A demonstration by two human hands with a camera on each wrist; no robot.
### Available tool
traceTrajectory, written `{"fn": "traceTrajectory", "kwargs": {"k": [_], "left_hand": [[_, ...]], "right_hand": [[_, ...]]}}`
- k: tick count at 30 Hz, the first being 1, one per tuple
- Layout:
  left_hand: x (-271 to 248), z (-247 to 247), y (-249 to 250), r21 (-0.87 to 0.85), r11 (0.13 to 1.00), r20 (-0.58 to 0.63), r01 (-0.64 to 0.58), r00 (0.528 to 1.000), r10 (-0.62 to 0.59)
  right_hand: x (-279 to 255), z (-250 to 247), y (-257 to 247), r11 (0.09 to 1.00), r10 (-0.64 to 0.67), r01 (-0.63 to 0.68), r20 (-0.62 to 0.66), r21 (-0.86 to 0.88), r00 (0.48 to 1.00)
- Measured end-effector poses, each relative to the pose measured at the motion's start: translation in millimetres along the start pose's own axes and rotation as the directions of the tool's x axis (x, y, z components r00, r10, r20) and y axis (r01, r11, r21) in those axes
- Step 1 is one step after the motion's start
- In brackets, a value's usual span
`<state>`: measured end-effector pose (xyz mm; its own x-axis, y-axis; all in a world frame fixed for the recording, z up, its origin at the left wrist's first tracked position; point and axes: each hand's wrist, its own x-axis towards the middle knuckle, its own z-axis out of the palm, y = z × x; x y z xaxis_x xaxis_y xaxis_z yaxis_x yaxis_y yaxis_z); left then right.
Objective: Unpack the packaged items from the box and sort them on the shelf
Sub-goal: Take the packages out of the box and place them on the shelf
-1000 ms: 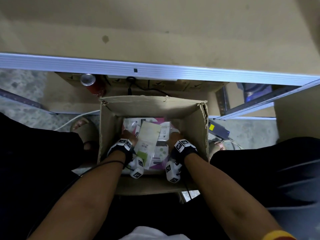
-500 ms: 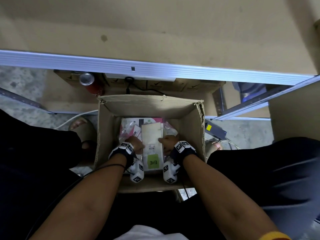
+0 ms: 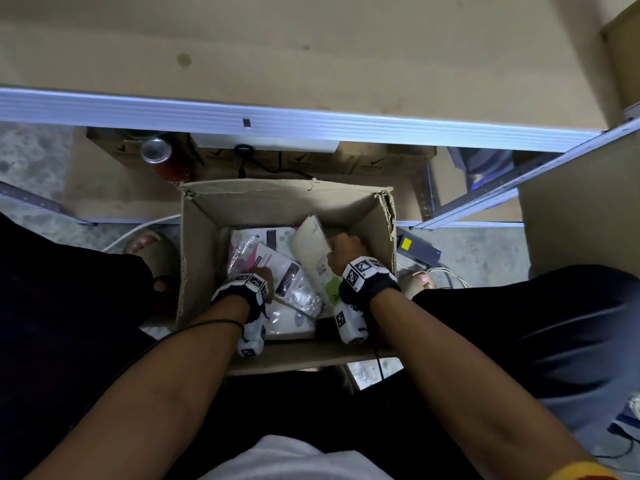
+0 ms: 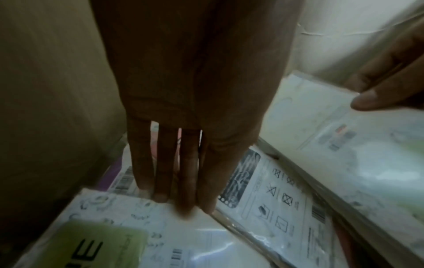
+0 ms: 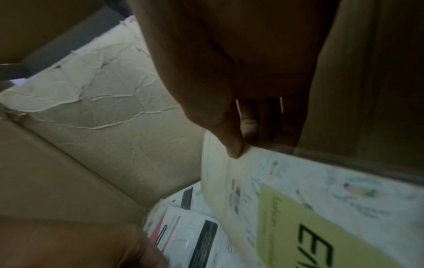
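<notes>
An open cardboard box (image 3: 284, 202) stands on the floor between my knees, with several plastic-wrapped packets inside. My right hand (image 3: 341, 249) pinches the upper edge of a cream packet with a green label (image 3: 311, 252), tilted up against the box's right side. In the right wrist view the thumb and fingers of that hand (image 5: 238, 145) clamp the cream packet (image 5: 286, 208). My left hand (image 3: 261, 275) lies low at the left of the box. Its straight fingers (image 4: 160, 181) touch a white packet printed with care symbols (image 4: 277, 197) and another green-labelled packet (image 4: 110, 235).
A tan shelf board (image 3: 311, 46) with a pale metal front rail (image 3: 294, 124) runs above the box. A red can (image 3: 161, 155) and a black cable (image 3: 244, 150) sit under it. A black device with a yellow sticker (image 3: 417, 247) lies right of the box.
Both hands held the cream packet at the box's middle. Now the right hand alone has carried it right and tilted it, while the left hand has let go and dropped onto the lower packets.
</notes>
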<state>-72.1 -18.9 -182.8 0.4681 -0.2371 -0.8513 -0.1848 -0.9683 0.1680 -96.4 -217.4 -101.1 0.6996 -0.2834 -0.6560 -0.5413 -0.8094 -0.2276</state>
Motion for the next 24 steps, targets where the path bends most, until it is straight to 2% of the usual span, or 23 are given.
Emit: {"fn": "traceTrajectory", "kwargs": {"k": [4,8,15,17,20,24], "left_hand": [[-1,1,0,0.103,0.994,-0.007,-0.02,1.0,0.021],[-4,-2,-5,0.096,0.995,0.012,-0.007,1.0,0.006],[-10,-6,2,0.244,0.966,0.016,-0.084,0.996,0.083],[-11,-9,6,0.228,0.971,-0.023,-0.075,0.996,0.082],[-10,-14,9,0.155,0.984,-0.143,-0.084,0.984,0.107],[-2,-22,20,0.129,0.979,-0.308,-0.158,0.932,0.191]], "right_hand": [[-8,-6,-9,0.999,-0.041,0.041,0.0,-0.023,0.999],[-12,-17,-12,0.996,-0.084,0.082,-0.028,-0.042,0.996],[-16,-35,-13,0.993,-0.108,0.105,-0.042,-0.058,0.993],[-18,-36,-12,0.993,-0.104,0.102,-0.036,-0.053,0.994],[-20,-35,-11,0.994,-0.094,0.093,-0.025,-0.054,0.995],[-23,-36,-6,0.996,-0.075,0.072,-0.05,-0.049,0.996]]}}
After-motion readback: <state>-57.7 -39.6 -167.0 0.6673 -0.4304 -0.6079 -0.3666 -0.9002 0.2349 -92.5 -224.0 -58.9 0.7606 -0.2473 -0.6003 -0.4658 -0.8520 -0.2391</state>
